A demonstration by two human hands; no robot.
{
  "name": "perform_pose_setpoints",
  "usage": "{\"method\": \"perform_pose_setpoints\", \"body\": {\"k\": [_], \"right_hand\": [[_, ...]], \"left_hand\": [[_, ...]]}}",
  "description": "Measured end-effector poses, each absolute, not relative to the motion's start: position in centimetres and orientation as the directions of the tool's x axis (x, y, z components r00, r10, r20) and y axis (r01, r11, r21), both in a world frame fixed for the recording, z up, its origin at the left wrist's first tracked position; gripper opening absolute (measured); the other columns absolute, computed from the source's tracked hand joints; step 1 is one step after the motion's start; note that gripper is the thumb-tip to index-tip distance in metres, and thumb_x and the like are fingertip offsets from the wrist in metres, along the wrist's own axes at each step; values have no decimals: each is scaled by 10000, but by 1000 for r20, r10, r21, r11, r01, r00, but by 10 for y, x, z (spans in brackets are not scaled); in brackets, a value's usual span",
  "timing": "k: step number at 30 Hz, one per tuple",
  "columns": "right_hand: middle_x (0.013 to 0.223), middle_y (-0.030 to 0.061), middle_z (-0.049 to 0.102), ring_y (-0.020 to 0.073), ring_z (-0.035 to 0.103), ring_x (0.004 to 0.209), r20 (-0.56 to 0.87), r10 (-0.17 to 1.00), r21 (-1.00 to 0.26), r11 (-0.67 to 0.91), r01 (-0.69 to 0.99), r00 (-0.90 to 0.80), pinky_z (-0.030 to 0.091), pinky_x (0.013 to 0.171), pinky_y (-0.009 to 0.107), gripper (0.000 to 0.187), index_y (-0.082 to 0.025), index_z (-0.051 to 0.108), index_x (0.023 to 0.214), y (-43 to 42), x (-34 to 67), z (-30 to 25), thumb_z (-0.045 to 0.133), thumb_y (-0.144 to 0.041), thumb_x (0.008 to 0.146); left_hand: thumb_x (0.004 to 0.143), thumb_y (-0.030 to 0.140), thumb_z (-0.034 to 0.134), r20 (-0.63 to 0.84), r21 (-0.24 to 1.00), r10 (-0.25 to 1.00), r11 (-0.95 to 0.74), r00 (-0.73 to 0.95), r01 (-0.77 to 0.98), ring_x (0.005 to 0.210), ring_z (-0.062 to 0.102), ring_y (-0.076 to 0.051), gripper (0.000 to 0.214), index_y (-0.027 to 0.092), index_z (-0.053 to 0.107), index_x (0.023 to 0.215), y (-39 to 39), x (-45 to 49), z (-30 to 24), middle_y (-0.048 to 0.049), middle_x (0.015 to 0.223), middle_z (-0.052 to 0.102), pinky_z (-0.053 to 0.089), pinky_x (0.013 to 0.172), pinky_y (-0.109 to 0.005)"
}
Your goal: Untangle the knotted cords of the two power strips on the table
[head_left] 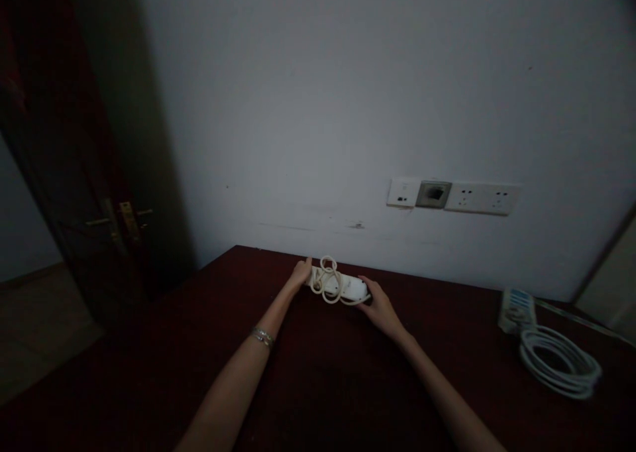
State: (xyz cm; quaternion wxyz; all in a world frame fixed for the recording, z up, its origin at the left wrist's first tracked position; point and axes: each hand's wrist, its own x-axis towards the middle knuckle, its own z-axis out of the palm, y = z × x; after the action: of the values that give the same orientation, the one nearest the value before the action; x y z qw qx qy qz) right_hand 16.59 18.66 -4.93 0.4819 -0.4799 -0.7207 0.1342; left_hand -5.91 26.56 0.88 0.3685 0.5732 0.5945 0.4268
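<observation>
A white power strip (354, 287) is held between my two hands, close to the back edge of the dark red table. Its cream cord (330, 296) lies in loose loops over the strip's left half. My left hand (301, 273) grips the left end, and a bracelet circles that wrist. Around the right end closes my right hand (380, 306), thumb and fingers on opposite sides. Whether the strip touches the tabletop I cannot tell.
On the table (318, 379) at the right lies a second power strip (517, 309) with a coiled white cable (561, 362). Wall sockets (479, 197) sit above the table's back edge. A dark door (94, 173) with a brass handle (130, 220) stands at the left.
</observation>
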Motion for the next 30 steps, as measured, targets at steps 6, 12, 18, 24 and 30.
{"method": "perform_pose_setpoints", "body": {"k": [6, 12, 18, 24, 30], "right_hand": [[953, 86, 644, 205, 600, 833, 454, 890, -838, 412, 357, 38, 480, 772, 339, 469, -143, 591, 1002, 170, 180, 21, 678, -382, 607], [731, 58, 647, 180, 598, 658, 259, 899, -966, 244, 88, 353, 527, 549, 273, 286, -141, 637, 761, 144, 201, 85, 709, -357, 588], [707, 42, 626, 157, 602, 623, 91, 906, -989, 131, -71, 414, 561, 492, 267, 249, -143, 617, 803, 124, 228, 99, 687, -321, 644], [674, 22, 602, 147, 585, 564, 93, 918, -996, 90, 27, 385, 545, 429, 268, 283, -152, 588, 865, 114, 232, 105, 675, -329, 662], [711, 8, 613, 131, 602, 586, 69, 906, -946, 192, -261, 418, 559, 480, 251, 173, -172, 566, 864, 109, 228, 108, 620, -257, 722]], "left_hand": [[822, 585, 382, -65, 929, 978, -14, 199, 369, 592, 608, -198, 538, 118, 643, 764, 250, -59, 47, -101, 656, 672, 436, 540, -264], [736, 751, 336, -219, 960, 745, 50, 630, 275, 558, 601, -166, 703, 107, 616, 743, 215, -50, 80, -118, 640, 656, 469, 583, -269], [778, 715, 303, -136, 924, 631, -197, 764, 327, 515, 573, -155, 691, 114, 645, 788, 186, -37, 100, -126, 669, 658, 435, 517, -277], [768, 510, 548, 74, 817, 675, -463, 734, 343, 679, 598, -166, 467, 129, 644, 1021, 164, -35, 119, -99, 813, 668, 452, 580, -260], [570, 198, 765, 169, 896, 355, -443, 920, 7, 1037, 548, -220, 745, 188, 484, 1260, 158, -31, 116, -109, 1200, 563, 458, 819, -316]]}}
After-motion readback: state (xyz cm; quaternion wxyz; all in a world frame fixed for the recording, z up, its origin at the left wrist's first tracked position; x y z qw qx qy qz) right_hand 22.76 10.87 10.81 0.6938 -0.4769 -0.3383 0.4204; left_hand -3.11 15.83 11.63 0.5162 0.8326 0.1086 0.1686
